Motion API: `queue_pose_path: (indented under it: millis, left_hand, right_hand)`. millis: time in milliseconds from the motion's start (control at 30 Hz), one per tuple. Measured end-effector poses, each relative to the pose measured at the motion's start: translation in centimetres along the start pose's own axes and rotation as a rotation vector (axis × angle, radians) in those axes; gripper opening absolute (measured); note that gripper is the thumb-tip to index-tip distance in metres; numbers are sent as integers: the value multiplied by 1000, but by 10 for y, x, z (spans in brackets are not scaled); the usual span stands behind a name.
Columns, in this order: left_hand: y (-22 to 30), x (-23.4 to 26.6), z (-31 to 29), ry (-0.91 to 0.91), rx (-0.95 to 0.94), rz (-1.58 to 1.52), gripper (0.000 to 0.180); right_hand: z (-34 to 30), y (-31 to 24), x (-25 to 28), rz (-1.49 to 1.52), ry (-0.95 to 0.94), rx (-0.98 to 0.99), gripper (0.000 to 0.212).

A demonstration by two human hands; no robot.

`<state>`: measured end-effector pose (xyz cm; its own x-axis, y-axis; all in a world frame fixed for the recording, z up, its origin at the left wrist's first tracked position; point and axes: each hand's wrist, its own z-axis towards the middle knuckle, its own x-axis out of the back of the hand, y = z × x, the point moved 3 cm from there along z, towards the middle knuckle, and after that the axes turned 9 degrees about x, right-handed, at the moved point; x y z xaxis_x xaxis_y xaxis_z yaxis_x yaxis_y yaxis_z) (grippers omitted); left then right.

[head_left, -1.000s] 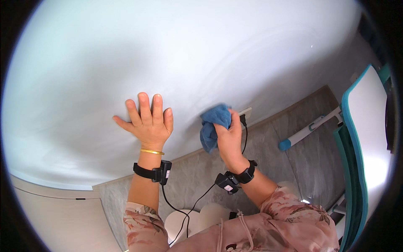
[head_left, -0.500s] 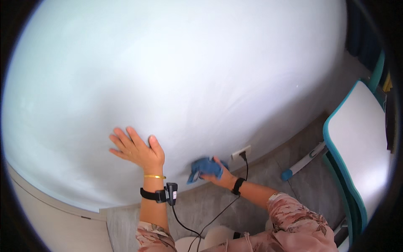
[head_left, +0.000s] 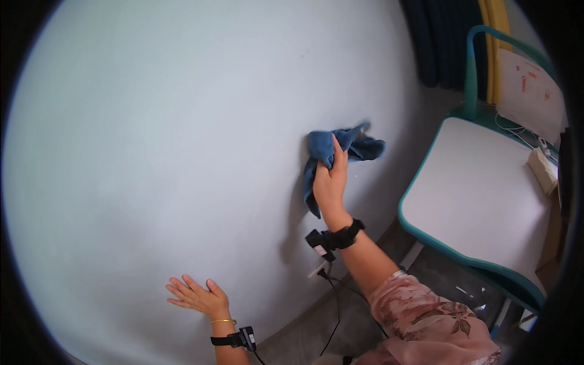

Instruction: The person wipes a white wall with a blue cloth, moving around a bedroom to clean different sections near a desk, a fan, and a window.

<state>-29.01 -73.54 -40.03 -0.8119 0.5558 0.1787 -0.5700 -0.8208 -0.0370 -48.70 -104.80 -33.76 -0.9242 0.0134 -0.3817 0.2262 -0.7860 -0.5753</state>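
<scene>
A blue cloth [head_left: 322, 148] is pressed against the white wall [head_left: 201, 121] by my right hand [head_left: 330, 182]. Its folds hang down and out to the right of my fingers, which partly cover it. Lower and to the left, my left hand [head_left: 201, 298] rests on the same wall with fingers spread and nothing in it. Each wrist wears a black strap with a small dark device; a gold bangle circles the left wrist too.
A white desk with a teal rim [head_left: 480, 188] stands at the right, bearing a pale bag [head_left: 530, 91], a white cable and a beige packet [head_left: 542, 172]. Below my right forearm, a plug [head_left: 322, 272] sits in a wall socket. Dark and yellow padding [head_left: 444, 42] stands behind.
My right hand has carried the cloth up the wall, away from the low socket. The view has shifted toward the right, showing more of the desk; my left hand stays spread on the wall.
</scene>
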Motion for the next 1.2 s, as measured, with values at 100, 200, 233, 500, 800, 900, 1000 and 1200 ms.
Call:
queue_pose_path:
  millis: [100, 200, 233, 500, 800, 900, 1000, 1200]
  left_hand:
    - [6, 12, -1, 9, -2, 15, 60]
    - [2, 14, 4, -10, -19, 35, 59]
    - [3, 14, 1, -18, -17, 25, 60]
    - [1, 13, 12, -124, -42, 25, 61]
    - [-3, 19, 23, -316, -70, 129, 69]
    - [3, 40, 41, -480, -74, 177, 69]
    - [26, 71, 85, -630, -2, 159, 67]
    - [59, 81, 246, -317, 16, -95, 62]
  right_hand:
    - [-21, -19, -33, -276, 17, 127, 59]
    - [-39, -92, -53, -46, -630, 427, 75]
    - [-36, -103, -53, -64, -740, 544, 66]
    - [185, -22, -32, -307, 203, 260, 41]
    - [85, -95, -82, -288, -428, 87, 60]
    - [105, -181, -108, -86, -798, 636, 51]
    - [164, -173, -114, 81, -511, 638, 21]
    - [233, -50, -50, -296, 83, -58, 50]
